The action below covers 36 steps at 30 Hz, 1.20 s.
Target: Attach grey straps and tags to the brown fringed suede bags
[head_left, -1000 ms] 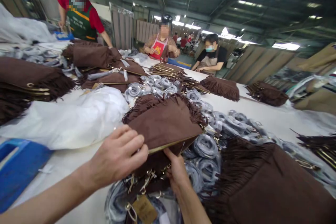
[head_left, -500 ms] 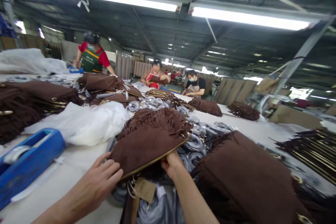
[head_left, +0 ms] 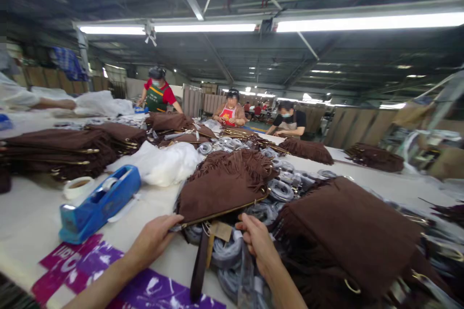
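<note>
A brown fringed bag (head_left: 221, 193) with a gold zip along its near edge lies on coiled grey straps in clear wrap. My left hand (head_left: 154, 239) pinches the bag's near left corner. Just below the zip edge is my right hand (head_left: 258, 239), its fingers loosely bent and apart, with nothing visible in them. From the bag hang a tan paper tag (head_left: 220, 231) and a dark brown wrist strap (head_left: 199, 270). Beneath my right hand lie more wrapped grey coils (head_left: 228, 251). The bag's underside is hidden.
A blue tape dispenser (head_left: 99, 205), a tape roll (head_left: 78, 187) and white plastic wrap (head_left: 165, 161) are to the left. A purple printed plastic sheet (head_left: 152, 285) lies in front. Brown bag stacks stand at right (head_left: 348, 231) and left (head_left: 61, 149). Several co-workers are across the table.
My right hand has drawn back from beneath the bag's zip edge. The bag now lies lower, and my left hand has closed on its corner. The view has turned left.
</note>
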### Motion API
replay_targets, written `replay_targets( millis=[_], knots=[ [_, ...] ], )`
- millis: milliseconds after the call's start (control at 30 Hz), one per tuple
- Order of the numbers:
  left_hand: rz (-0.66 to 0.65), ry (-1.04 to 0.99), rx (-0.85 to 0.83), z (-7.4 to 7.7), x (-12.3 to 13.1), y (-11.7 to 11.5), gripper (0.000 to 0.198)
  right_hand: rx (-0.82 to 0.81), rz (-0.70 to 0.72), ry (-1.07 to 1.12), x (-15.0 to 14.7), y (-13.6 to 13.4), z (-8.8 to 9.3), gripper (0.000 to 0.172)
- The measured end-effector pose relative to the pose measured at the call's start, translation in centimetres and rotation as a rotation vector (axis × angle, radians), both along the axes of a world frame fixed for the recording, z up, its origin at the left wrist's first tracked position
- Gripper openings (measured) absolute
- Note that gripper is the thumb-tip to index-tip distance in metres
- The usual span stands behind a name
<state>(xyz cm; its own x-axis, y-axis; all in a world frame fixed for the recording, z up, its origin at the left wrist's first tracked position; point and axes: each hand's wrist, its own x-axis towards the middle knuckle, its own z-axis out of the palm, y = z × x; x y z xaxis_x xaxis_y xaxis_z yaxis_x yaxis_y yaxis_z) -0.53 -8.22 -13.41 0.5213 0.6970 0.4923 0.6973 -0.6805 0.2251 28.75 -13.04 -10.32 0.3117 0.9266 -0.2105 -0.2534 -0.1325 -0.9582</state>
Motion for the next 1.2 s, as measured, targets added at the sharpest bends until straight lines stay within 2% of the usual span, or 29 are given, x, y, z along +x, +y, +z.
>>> replay_targets(
  millis=[100, 167, 233, 333, 467, 533, 600, 700, 800, 933, 1033, 1200],
  knots=[
    [0.047, -0.193, -0.134, -0.7, -0.1, -0.9, 0.029, 0.056, 0.009, 0.052, -0.1, -0.3, -0.5, 0.045],
    [0.062, -0.314, -0.243, -0.2, 0.3, -1.4, 0.024, 0.109, 0.026, 0.067, 0.3, -0.6, -0.4, 0.046],
    [0.021, -0.428, -0.38, 0.9, 0.7, -1.7, 0.02, 0.157, 0.058, 0.068, 0.7, -0.9, -0.2, 0.046],
    [-0.084, -0.579, -0.673, 2.5, 0.7, -1.6, 0.025, 0.2, 0.132, 0.036, 0.6, -1.3, 0.7, 0.046],
    [-0.046, -0.759, -1.139, 3.6, 0.3, -0.7, 0.03, 0.217, 0.288, -0.05, -1.2, -1.4, 2.1, 0.049],
    [-0.05, -0.811, -1.229, 3.6, 0.4, -0.4, 0.034, 0.211, 0.383, -0.112, -2.5, -1.6, 2.4, 0.046],
    [-0.084, -0.845, -1.25, 3.2, 0.7, -0.2, 0.04, 0.206, 0.465, -0.191, -3.8, -1.9, 2.4, 0.039],
    [-0.108, -0.937, -1.205, 2.0, 1.3, -0.1, 0.044, 0.178, 0.52, -0.366, -5.6, -2.4, 2.4, 0.031],
    [-0.125, -0.981, -1.09, 1.1, 1.8, -0.2, 0.043, 0.177, 0.458, -0.629, -8.0, -2.5, 2.6, 0.029],
    [-0.147, -0.919, -0.895, 1.6, 2.3, -0.8, 0.034, 0.14, 0.39, -0.813, -11.7, -1.6, 2.7, 0.022],
    [-0.105, -0.671, -0.609, 2.6, 2.4, -1.5, 0.023, 0.12, 0.33, -0.951, -13.0, -0.7, 2.1, 0.017],
    [-0.017, -0.103, -0.07, 3.3, 3.0, -1.7, 0.035, 0.152, 0.38, -1.313, -12.5, -0.8, 2.7, 0.026]
  ],
)
